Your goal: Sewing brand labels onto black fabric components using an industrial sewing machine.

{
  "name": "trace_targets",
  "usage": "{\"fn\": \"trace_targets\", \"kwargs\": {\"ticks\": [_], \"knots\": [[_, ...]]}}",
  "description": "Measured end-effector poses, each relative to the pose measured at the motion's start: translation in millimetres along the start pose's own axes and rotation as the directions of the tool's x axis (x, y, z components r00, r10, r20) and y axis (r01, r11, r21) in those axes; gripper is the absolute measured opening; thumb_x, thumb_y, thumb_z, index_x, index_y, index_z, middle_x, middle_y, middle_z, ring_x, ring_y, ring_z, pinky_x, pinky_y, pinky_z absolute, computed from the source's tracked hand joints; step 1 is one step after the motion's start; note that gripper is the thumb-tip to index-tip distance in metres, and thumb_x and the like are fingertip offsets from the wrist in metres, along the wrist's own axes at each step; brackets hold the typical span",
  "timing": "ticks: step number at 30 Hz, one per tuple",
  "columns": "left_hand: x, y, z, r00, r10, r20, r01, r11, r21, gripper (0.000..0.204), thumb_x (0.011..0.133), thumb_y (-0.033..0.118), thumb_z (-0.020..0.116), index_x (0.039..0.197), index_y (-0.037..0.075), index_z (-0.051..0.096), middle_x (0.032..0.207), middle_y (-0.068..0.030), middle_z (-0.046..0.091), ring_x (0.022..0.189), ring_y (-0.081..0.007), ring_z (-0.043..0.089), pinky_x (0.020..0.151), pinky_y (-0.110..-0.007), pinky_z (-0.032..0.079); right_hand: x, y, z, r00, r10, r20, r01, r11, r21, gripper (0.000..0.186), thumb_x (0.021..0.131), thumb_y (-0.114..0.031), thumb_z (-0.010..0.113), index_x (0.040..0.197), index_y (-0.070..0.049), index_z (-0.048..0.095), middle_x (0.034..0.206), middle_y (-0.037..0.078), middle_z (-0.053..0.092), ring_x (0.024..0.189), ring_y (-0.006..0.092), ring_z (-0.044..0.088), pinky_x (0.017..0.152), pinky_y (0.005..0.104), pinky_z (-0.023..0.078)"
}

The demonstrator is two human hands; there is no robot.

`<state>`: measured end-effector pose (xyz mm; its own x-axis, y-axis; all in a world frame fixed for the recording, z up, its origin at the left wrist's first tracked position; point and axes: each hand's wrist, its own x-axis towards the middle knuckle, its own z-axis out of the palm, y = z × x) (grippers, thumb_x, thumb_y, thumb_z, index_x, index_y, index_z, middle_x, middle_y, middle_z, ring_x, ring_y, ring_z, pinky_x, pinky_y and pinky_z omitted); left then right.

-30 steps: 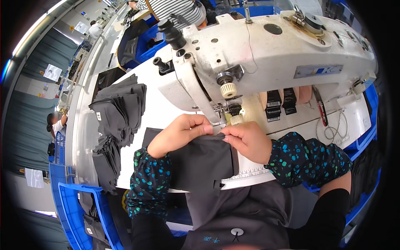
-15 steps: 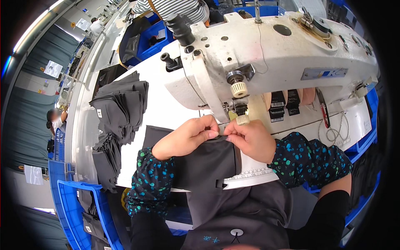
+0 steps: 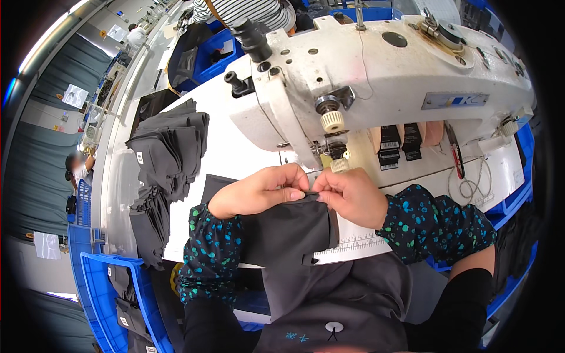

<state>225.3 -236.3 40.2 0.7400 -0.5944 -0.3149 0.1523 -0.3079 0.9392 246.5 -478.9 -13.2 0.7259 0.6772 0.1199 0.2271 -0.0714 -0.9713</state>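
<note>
A dark grey fabric piece lies on the white sewing table just in front of the sewing machine. My left hand pinches its upper edge between thumb and forefinger. Close beside it, my right hand pinches the same edge near its right corner. Both sets of fingertips are almost touching, just below the machine's needle area, which is partly hidden behind them. The fabric's lower part hangs toward the table's front edge.
Stacked dark grey pieces lie at the left. Labels, red-handled snips and a coiled cord rest right of the needle area. A printed ruler runs along the front edge. A blue crate stands lower left; other people sit farther back.
Both hands keep their pinch on the fabric edge and have shifted slightly. The fabric's lower right corner has moved a little, and its small dark notch shows less.
</note>
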Motion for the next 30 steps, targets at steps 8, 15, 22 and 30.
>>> {"fn": "trace_targets", "kwargs": {"ticks": [8, 15, 22, 30], "knots": [[5.2, -4.8, 12.7, 0.914, 0.28, -0.294, -0.008, 0.736, 0.677, 0.01, 0.093, 0.014, 0.07, 0.098, 0.006, 0.067, 0.095, -0.0094, 0.069, 0.095, -0.0311, 0.065, 0.087, -0.04, 0.046, 4.5, 17.2, 0.5, 0.989, 0.15, -0.017, -0.147, 0.982, 0.115, 0.014, 0.091, -0.006, 0.07, 0.094, 0.008, 0.069, 0.077, 0.013, 0.072, 0.068, 0.0141, 0.068, 0.061, 0.0303, 0.051], [2.8, 1.7, 24.8, 0.912, 0.32, -0.256, -0.037, 0.686, 0.726, 0.021, 0.086, 0.019, 0.079, 0.099, 0.007, 0.067, 0.097, -0.0085, 0.07, 0.099, -0.0268, 0.066, 0.091, -0.041, 0.042, 2.9, 17.2, 0.8, 0.978, 0.207, -0.035, -0.194, 0.956, 0.218, 0.017, 0.091, -0.005, 0.071, 0.095, 0.011, 0.067, 0.087, 0.015, 0.076, 0.079, 0.012, 0.071, 0.069, 0.0283, 0.056], [9.0, -9.6, 20.7, 0.893, 0.277, -0.356, -0.13, 0.914, 0.384, 0.014, 0.092, 0.011, 0.075, 0.099, 0.002, 0.068, 0.087, -0.0087, 0.069, 0.08, -0.0194, 0.066, 0.074, -0.031, 0.049, 2.0, 5.2, -4.1, 0.972, 0.234, -0.022, -0.226, 0.956, 0.189, 0.025, 0.092, -0.006, 0.074, 0.108, 0.012, 0.066, 0.093, 0.012, 0.075, 0.079, 0.011, 0.068, 0.075, 0.0277, 0.056], [6.6, -9.2, 13.7, 0.958, 0.08, -0.274, -0.046, 0.991, 0.129, 0.017, 0.102, 0.018, 0.069, 0.105, 0.001, 0.067, 0.09, 0.0035, 0.063, 0.084, -0.0062, 0.053, 0.075, -0.026, 0.046, 0.4, 5.1, -4.3, 0.976, 0.22, 0.007, -0.214, 0.943, 0.254, 0.024, 0.095, -0.006, 0.072, 0.113, 0.009, 0.067, 0.086, 0.005, 0.07, 0.078, 0.008, 0.064, 0.073, 0.0256, 0.054]]}}
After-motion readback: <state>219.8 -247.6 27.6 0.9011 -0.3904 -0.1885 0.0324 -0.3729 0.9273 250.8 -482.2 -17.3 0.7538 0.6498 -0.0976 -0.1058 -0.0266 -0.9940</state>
